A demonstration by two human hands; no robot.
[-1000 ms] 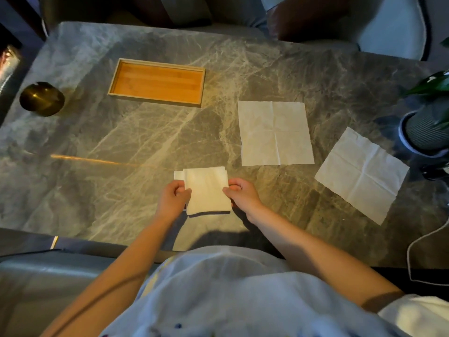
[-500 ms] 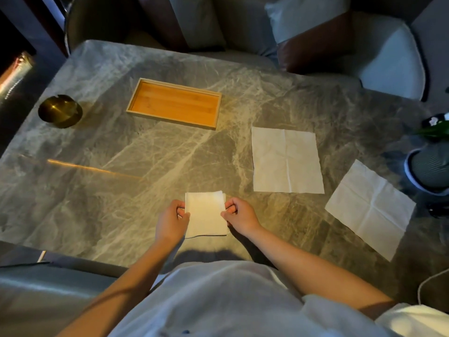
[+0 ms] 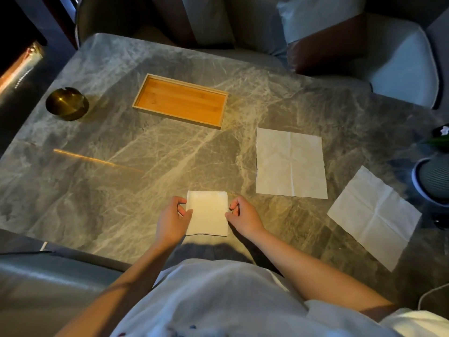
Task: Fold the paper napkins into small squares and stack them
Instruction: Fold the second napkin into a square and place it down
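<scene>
Head view: folded napkin [image 3: 207,212] lies low centre of frame on marble table [image 3: 109,171]. Left hand [image 3: 173,221] and right hand [image 3: 243,218] flank it, fingertips curled and touching its side edges, neither gripping; likely squaring the layers so the fold sits true. Two unfolded napkins wait at right: one [image 3: 290,162] mid-right, another [image 3: 374,216] nearer the frame edge. Wooden tray [image 3: 143,92], upper centre, holds nothing; possibly meant for the stack.

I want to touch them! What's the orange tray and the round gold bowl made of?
The tray looks like wood, maybe bamboo: orange strips with grain show, matte finish. The bowl looks like metal, perhaps brass: dark gold and shiny.
</scene>
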